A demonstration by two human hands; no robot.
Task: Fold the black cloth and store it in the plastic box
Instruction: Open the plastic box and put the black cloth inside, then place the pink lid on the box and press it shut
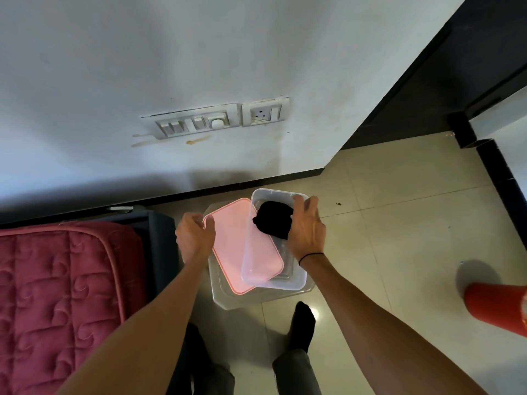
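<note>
A clear plastic box point(258, 269) is held above the floor, tilted, and the black cloth point(272, 219) lies bundled in its far end. My right hand point(306, 228) grips the box's right rim, fingers curled over the edge beside the cloth. A pink lid point(233, 246) lies partly under the box's left side. My left hand point(195, 233) pinches the lid's far left corner. Both rest over a larger clear container point(228, 299) standing on the floor.
A bed with a dark red quilted mattress point(62, 295) fills the left. A white wall with a switch panel point(196, 122) stands ahead. My feet in black socks point(303, 323) stand on beige tiles. A red object point(496, 306) sits at the right edge.
</note>
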